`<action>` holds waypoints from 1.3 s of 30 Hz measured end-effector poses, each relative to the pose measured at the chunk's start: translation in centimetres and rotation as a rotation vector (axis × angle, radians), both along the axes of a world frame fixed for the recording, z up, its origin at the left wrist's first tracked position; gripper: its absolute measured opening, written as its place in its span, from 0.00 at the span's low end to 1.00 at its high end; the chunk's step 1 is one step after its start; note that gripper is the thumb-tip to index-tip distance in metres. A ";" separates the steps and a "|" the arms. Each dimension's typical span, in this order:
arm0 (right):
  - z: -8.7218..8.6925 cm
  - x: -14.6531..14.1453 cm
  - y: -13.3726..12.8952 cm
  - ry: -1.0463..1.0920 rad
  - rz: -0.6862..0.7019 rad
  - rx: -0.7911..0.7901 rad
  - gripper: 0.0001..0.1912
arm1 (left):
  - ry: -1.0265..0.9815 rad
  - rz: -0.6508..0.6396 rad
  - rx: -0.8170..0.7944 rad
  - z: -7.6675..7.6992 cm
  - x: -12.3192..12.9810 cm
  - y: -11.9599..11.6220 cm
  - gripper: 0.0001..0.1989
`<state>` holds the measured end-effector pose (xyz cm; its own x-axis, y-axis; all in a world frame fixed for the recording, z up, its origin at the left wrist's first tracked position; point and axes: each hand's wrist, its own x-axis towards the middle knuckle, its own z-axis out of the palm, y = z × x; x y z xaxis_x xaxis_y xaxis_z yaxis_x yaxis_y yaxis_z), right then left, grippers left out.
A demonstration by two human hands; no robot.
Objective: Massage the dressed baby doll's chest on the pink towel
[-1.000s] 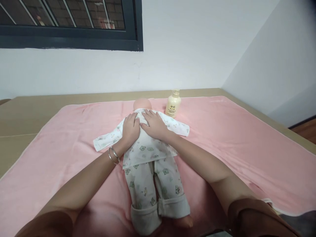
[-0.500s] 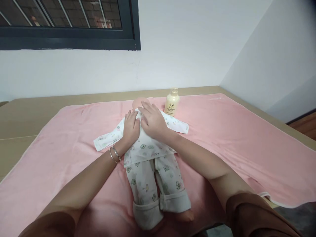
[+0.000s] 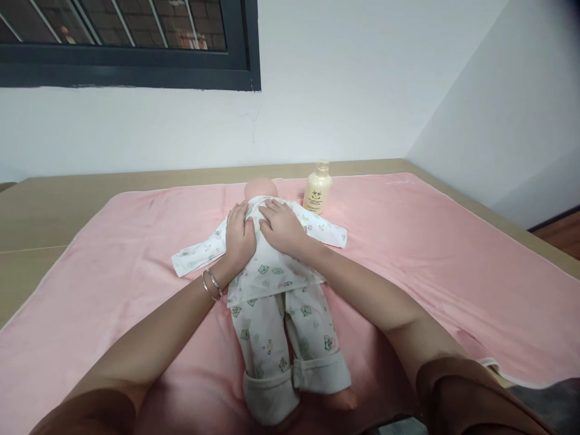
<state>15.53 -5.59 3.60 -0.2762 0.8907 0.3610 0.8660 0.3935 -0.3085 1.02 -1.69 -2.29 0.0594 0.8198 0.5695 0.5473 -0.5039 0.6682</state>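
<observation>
A baby doll [image 3: 261,188] lies with its head toward the wall, apparently face down. It wears a white patterned long-sleeved top [image 3: 267,275] and matching trousers [image 3: 265,338] with turned-up cuffs. My left hand [image 3: 240,237] rests flat on the upper left of the doll's back, its fingers stretched out. On the upper right of the back lies my right hand [image 3: 281,226], fingers extended and palm down. One bare foot [image 3: 341,399] shows below the right cuff. Neither hand grips anything.
Beneath the doll a pink blanket [image 3: 430,254] covers a tan surface [image 3: 40,217]. A pale yellow pump bottle [image 3: 318,190] stands upright beyond the doll's right sleeve. A white wall [image 3: 339,78] with a dark-framed window [image 3: 136,72] rises behind.
My right hand's fingers have come down from near the doll's head onto its upper back. My left hand stays almost in place. The view has shifted slightly.
</observation>
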 end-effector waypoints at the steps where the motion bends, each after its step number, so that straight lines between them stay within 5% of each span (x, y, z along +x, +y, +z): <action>1: 0.0 0.0 0.0 0.008 0.006 0.017 0.23 | -0.007 -0.002 0.004 0.0 0.0 0.0 0.24; 6: 0.1 0.0 0.0 0.064 -0.035 0.136 0.26 | -0.011 -0.004 0.021 -0.1 0.0 0.0 0.23; 11: 0.0 0.0 0.1 0.027 0.003 0.004 0.24 | -0.005 0.003 0.017 0.0 0.0 0.0 0.23; 17: 0.3 0.0 0.0 0.113 -0.057 0.086 0.25 | -0.034 -0.003 0.005 -0.1 0.0 -0.1 0.22; 23: -0.8 -0.2 0.9 0.092 -0.040 -0.075 0.27 | -0.018 0.003 -0.051 0.6 0.0 -0.1 0.22; 31: -0.8 1.5 1.9 0.081 0.020 -0.077 0.29 | 0.207 -0.083 -0.075 1.1 -1.8 0.8 0.26; 36: 1.8 3.8 2.6 -0.006 -0.029 0.083 0.25 | 0.224 0.083 -0.155 3.9 -1.9 3.0 0.27; 39: 4.0 6.1 3.1 0.040 -0.135 0.196 0.26 | 0.060 0.014 -0.176 6.8 0.7 3.8 0.25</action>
